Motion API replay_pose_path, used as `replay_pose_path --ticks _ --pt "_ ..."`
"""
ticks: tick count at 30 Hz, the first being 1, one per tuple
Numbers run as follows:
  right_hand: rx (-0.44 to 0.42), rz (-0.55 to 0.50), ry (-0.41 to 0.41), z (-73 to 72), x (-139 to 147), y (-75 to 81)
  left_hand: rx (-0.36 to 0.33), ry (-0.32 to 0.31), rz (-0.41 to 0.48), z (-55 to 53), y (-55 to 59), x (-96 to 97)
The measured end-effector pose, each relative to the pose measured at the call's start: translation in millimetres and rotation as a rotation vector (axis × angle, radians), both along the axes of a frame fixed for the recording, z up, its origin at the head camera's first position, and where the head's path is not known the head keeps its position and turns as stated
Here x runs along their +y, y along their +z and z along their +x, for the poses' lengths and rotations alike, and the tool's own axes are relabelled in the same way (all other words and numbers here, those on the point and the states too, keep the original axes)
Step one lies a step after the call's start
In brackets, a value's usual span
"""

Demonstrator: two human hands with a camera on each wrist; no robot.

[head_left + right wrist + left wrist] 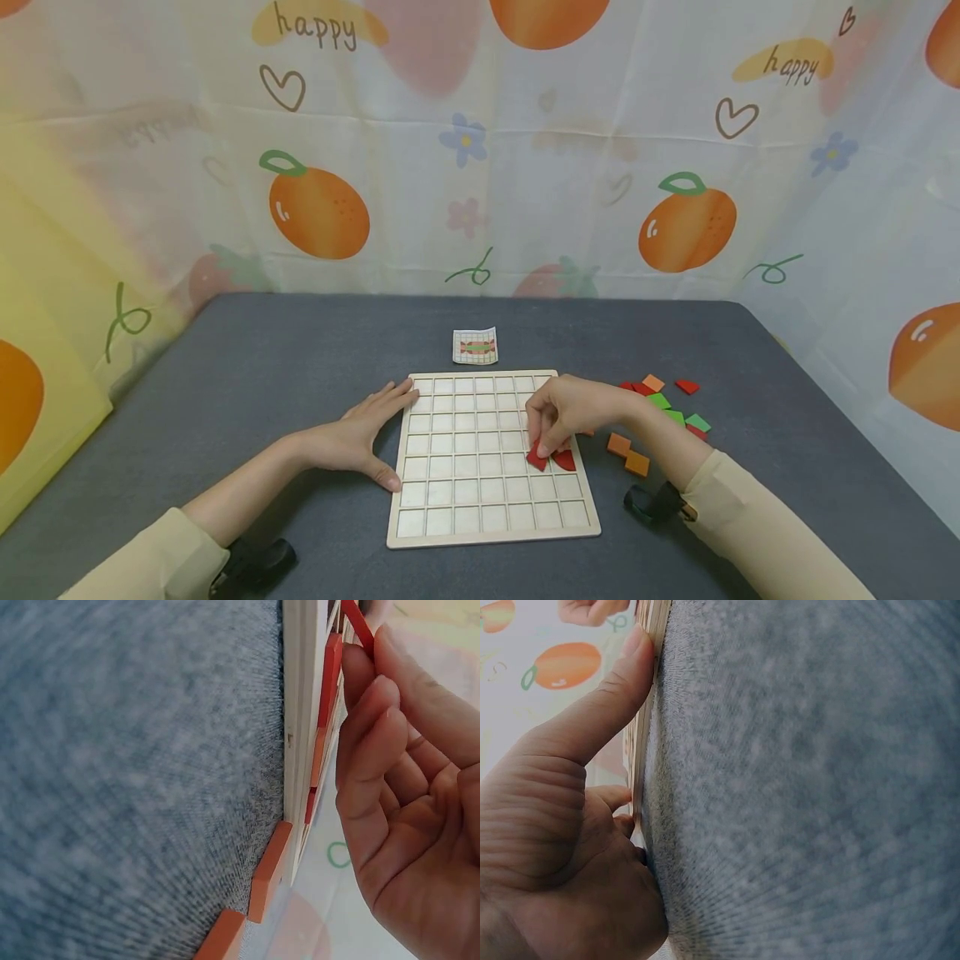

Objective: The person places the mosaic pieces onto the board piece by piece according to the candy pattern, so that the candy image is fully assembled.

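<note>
A pale wooden grid board lies on the dark table. My left hand rests along its left side with fingers spread; in the left wrist view the thumb touches the board's edge. Between thumb and fingertips my right hand pinches a small red tile, tilted over the board's right part. Beside it another red tile sits in the grid. The right wrist view shows the pinched tile edge-on, with red and orange tiles in the board past its rim. The right hand hides some cells in the head view.
Right of the board lie loose tiles: orange ones, green ones and red ones. A small printed pattern card lies behind the board. A patterned curtain hangs at the table's back.
</note>
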State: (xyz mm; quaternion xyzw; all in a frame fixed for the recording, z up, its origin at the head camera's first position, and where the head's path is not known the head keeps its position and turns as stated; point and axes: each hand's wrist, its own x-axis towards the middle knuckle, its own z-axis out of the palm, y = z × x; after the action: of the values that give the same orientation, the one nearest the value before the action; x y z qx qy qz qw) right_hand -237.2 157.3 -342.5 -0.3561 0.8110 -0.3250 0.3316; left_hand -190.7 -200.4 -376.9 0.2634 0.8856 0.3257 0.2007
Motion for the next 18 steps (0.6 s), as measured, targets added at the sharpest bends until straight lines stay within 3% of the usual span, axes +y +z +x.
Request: replay_pose_path --ticks 18 --pt "0.025 0.057 -0.021 1.8 -0.9 0.9 0.006 -0.004 0.012 1.0 0.9 0.4"
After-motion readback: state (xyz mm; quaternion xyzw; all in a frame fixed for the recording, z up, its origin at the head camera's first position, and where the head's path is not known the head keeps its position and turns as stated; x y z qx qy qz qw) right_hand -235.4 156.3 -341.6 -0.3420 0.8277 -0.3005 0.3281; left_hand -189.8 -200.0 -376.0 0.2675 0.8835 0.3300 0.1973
